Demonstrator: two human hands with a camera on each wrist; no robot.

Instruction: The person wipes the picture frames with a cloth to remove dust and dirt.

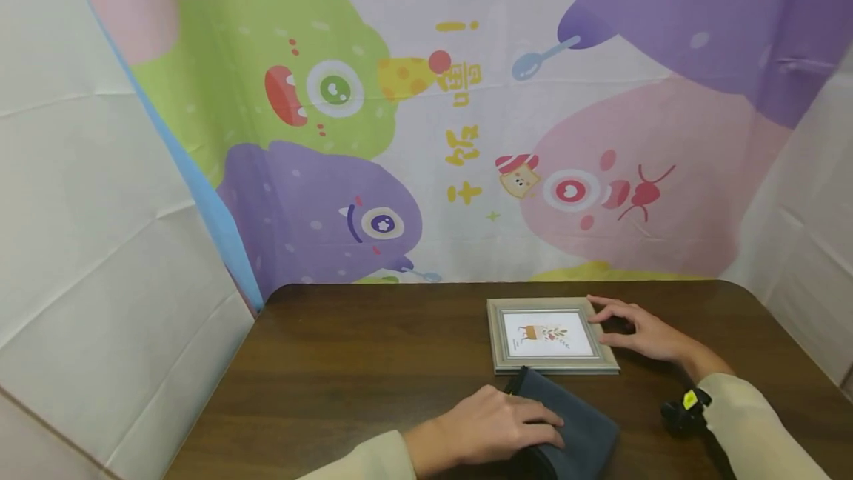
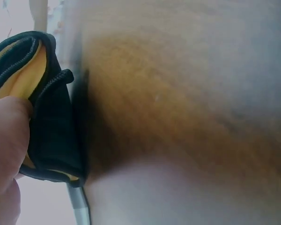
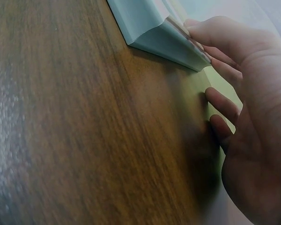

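Note:
A slate-blue fabric pouch (image 1: 586, 421) is at the front of the table in the head view. My left hand (image 1: 489, 424) grips it from the left, fingers laid over its top. In the left wrist view the pouch (image 2: 56, 126) shows dark piping and a yellow lining, with the thumb at its opening. Behind it a silvery picture frame (image 1: 498, 339) with a plant print lies flat, face up. My right hand (image 1: 643, 332) has its fingertips right at the frame's right border. The right wrist view shows thumb and fingers at the corner of the frame (image 3: 164, 44), fingers loosely bent.
The dark wooden table (image 1: 346, 361) reaches back to a hanging cloth (image 1: 480, 243) printed with cartoon monsters. Pale sheeting (image 1: 106, 228) stands along the left side and more on the right. A small black camera (image 1: 683, 413) sits on the right wrist.

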